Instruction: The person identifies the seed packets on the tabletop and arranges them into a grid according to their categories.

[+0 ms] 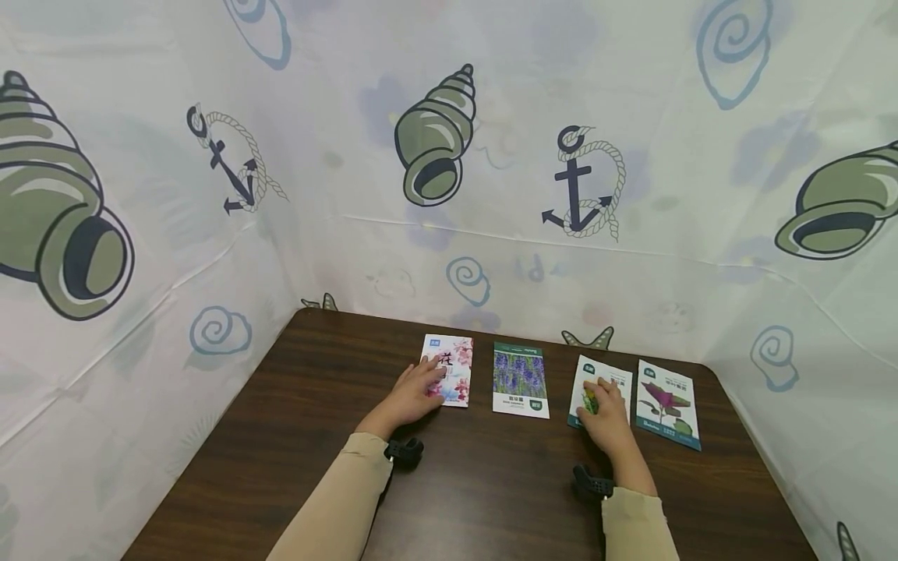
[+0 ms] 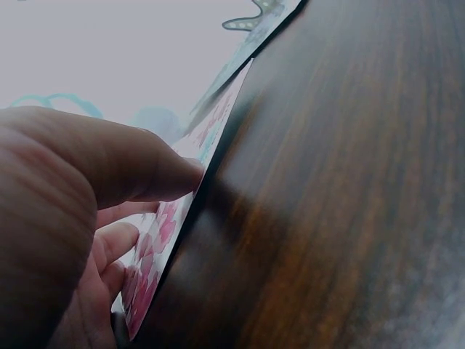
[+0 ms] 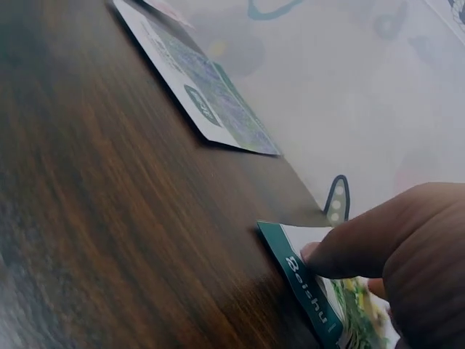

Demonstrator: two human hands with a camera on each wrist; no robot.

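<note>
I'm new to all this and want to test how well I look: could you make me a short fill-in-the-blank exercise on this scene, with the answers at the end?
1. The purple-flower packet lies ____ the left hand and the right hand.
2. The pink-blossom packet is touched by the ____ hand.
3. In all, ____ packets lie on the dark table.
4. Besides shells, the wall covering shows dark, rope-wrapped ____.

Missing words: between; left; four; anchors.

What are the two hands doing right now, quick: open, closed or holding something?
Left hand: open, touching the pink-flowered packet.
Right hand: open, touching the packet with the green-and-yellow picture.
</note>
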